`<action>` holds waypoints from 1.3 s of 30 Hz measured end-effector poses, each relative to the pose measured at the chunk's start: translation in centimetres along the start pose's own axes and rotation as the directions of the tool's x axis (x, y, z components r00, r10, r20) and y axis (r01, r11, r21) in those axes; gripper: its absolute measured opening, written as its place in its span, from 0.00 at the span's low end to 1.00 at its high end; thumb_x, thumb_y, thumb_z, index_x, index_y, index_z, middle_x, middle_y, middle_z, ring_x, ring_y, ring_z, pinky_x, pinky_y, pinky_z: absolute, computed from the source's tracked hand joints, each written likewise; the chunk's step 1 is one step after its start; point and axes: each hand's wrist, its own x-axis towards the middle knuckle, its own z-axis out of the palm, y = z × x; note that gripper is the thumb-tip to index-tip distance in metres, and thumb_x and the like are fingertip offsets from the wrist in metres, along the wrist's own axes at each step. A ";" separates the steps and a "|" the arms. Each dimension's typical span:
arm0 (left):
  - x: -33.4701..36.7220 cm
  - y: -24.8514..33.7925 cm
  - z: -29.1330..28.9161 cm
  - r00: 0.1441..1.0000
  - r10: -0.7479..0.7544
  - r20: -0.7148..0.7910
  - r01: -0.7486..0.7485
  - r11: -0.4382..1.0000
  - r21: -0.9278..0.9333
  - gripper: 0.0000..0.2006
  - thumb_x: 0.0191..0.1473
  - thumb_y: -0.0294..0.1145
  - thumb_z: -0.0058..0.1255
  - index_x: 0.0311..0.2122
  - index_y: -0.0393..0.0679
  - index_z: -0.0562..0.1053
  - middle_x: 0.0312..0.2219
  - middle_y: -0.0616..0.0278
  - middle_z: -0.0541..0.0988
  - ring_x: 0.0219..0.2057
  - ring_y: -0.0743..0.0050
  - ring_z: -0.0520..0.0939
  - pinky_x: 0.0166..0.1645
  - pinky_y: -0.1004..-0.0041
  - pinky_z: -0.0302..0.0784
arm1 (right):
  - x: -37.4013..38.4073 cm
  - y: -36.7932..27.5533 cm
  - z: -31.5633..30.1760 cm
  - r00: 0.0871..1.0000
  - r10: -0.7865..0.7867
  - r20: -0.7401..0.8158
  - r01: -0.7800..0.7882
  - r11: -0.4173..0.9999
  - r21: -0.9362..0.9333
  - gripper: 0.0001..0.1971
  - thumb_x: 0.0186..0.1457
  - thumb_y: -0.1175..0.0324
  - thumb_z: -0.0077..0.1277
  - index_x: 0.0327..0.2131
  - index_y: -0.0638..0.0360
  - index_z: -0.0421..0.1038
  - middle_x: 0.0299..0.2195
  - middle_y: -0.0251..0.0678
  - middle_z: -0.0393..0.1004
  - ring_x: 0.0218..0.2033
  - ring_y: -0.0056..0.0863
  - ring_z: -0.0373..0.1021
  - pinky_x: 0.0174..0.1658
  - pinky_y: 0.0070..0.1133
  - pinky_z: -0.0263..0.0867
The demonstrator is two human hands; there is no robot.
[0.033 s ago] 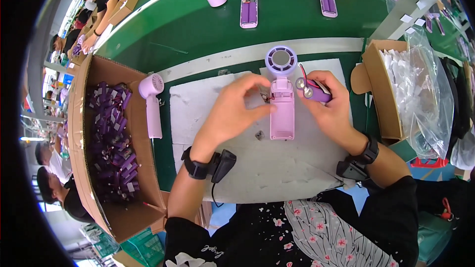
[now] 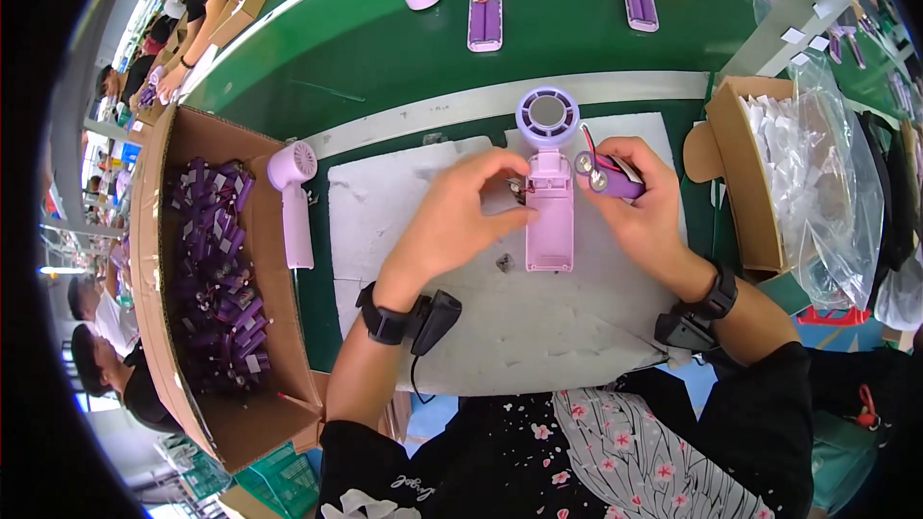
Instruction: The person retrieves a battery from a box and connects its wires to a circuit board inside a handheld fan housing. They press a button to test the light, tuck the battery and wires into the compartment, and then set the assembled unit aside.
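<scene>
A handheld fan with a pink handle [image 2: 549,226] and a round lilac-rimmed head [image 2: 548,115] lies upright in front of me, its open handle facing up. Thin red and dark wires show at the handle's left edge. My left hand [image 2: 452,221] is beside that edge, thumb and forefinger apart in a curve around the wires, the tips at or near the handle. In my right hand [image 2: 644,207], just right of the fan, is a purple battery pack [image 2: 615,183] with silver cell ends and a red lead. The fingers behind the pack are partly hidden.
Left stands a cardboard box [image 2: 154,259] of purple battery packs [image 2: 221,279]; another pink fan [image 2: 297,202] leans at its side. A box [image 2: 755,173] of white pieces and clear plastic is on the right. Several fans [image 2: 486,5] lie on the green belt [image 2: 567,38] beyond the grey mat [image 2: 385,231].
</scene>
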 end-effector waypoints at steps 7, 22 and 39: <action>-0.9 -1.6 0.7 0.961 -0.131 0.245 0.177 0.969 -0.175 0.13 0.44 0.21 0.63 0.36 0.39 0.73 0.31 0.62 0.79 0.29 0.70 0.78 0.37 0.74 0.75 | 0.6 -0.7 -0.5 0.944 -0.166 0.287 0.239 0.940 -0.242 0.14 0.42 0.83 0.61 0.30 0.61 0.67 0.32 0.38 0.75 0.32 0.32 0.69 0.35 0.21 0.65; -1.1 -0.1 1.4 0.950 -0.137 0.279 0.219 0.932 -0.289 0.12 0.46 0.15 0.60 0.38 0.36 0.74 0.32 0.61 0.80 0.35 0.76 0.80 0.44 0.75 0.78 | 0.2 -1.1 -0.6 0.880 -0.207 0.429 0.387 0.835 -0.391 0.20 0.30 0.80 0.63 0.31 0.56 0.68 0.30 0.35 0.75 0.33 0.38 0.68 0.34 0.28 0.67; -1.4 -0.1 0.5 0.938 -0.015 0.345 0.078 0.982 -0.172 0.14 0.40 0.12 0.52 0.35 0.39 0.76 0.34 0.59 0.76 0.32 0.63 0.77 0.35 0.74 0.73 | 0.1 -2.1 -0.7 0.825 -0.168 0.540 0.448 0.777 -0.443 0.14 0.35 0.78 0.64 0.29 0.57 0.72 0.26 0.33 0.74 0.34 0.35 0.69 0.34 0.25 0.67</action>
